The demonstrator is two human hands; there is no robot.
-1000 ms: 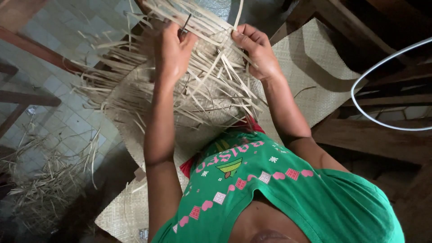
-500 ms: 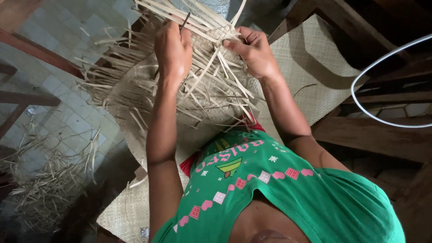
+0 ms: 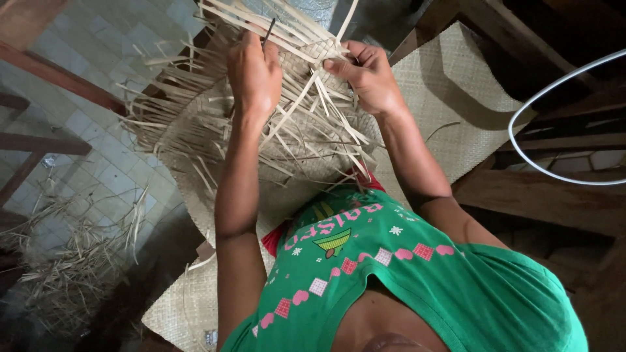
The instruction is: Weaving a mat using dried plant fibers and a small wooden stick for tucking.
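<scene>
A half-woven piece of pale straw strips (image 3: 306, 140) lies in front of me, with loose ends sticking out on all sides. My left hand (image 3: 254, 75) presses on its upper left part, fingers closed over some strips and a thin dark stick (image 3: 268, 30) that pokes up between them. My right hand (image 3: 366, 77) pinches a few strips at the woven edge (image 3: 313, 52) near the top. The hands are about a hand's width apart. My green printed shirt (image 3: 404, 280) fills the bottom of the view.
A finished woven mat (image 3: 450, 85) lies under the work and stretches right and down to the lower left. A heap of loose straw (image 3: 72, 267) sits on the tiled floor at left. A white hoop (image 3: 521, 146) and dark wooden beams (image 3: 541, 195) stand at right.
Both hands sit lower in the view and closer to me. My right hand has closed its fingers on strips at the woven edge; my left hand has shifted slightly over the strips.
</scene>
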